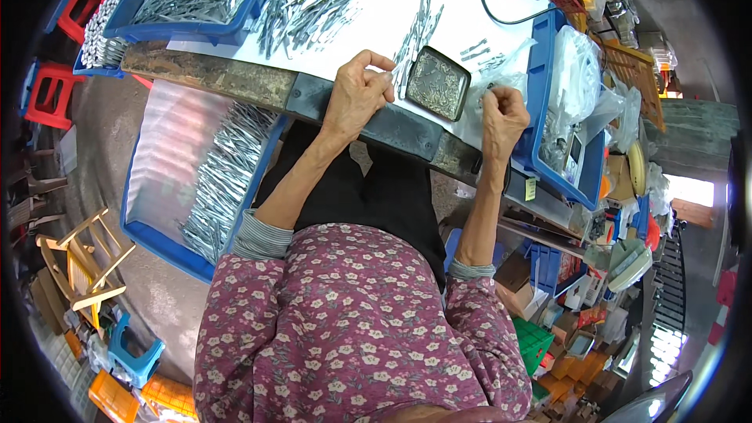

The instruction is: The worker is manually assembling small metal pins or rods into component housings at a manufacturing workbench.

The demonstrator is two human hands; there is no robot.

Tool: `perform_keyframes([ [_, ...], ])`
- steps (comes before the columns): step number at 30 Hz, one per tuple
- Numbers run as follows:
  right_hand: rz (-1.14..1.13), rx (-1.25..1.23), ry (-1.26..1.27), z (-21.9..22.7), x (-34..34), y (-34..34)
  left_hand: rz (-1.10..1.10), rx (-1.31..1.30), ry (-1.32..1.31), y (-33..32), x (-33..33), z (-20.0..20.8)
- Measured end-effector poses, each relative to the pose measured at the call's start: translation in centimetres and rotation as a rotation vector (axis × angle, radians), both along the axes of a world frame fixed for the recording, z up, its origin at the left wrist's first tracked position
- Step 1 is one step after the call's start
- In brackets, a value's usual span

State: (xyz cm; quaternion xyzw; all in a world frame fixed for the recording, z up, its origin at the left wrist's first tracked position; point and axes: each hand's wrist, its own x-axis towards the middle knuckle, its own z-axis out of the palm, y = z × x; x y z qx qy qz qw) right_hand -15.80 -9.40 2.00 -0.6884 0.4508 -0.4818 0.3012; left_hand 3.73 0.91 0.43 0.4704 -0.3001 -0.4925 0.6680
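Observation:
At the table's near edge, left of a small dark tray [468, 92], is my left hand [360, 95]. Its fingers are curled in, and what they may hold is too small to make out. Tiny metal parts [437, 83] cover the tray's floor. My right hand [504, 115] is pinched closed just right of the tray, beside a clear plastic bag [513, 82]; anything between those fingertips is hidden. Slender silver metal pieces [421, 25] lie in a row behind the tray, and a few short ones [479, 52] sit to its right.
A heap of similar pieces [301, 12] lies left on the white tabletop, beside a full blue bin [176, 33]. Another blue bin [205, 268] stands low at left. On the right, a blue crate [539, 86] holds plastic bags. A black cable [487, 8] loops at the back.

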Motion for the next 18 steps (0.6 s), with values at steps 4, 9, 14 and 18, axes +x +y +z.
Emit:
perform_keyframes([
  [4, 0.169, 0.113, -0.048, 0.7, 3.9, 2.7, -0.006, 0.014, 0.031, -0.2, -0.5, 0.6],
  [9, 0.252, 0.212, -0.168, -0.4, 6.9, 4.5, 0.004, -0.013, 0.014, -0.4, -1.2, 0.6],
  [14, 0.247, 0.229, -0.247, -0.5, 7.0, 4.6, 0.032, -0.035, -0.008, -0.5, -1.8, 0.4],
  [18, 0.252, 0.233, -0.257, -0.7, 6.7, 4.7, 0.043, -0.048, -0.018, -0.4, -2.2, 0.6],
])
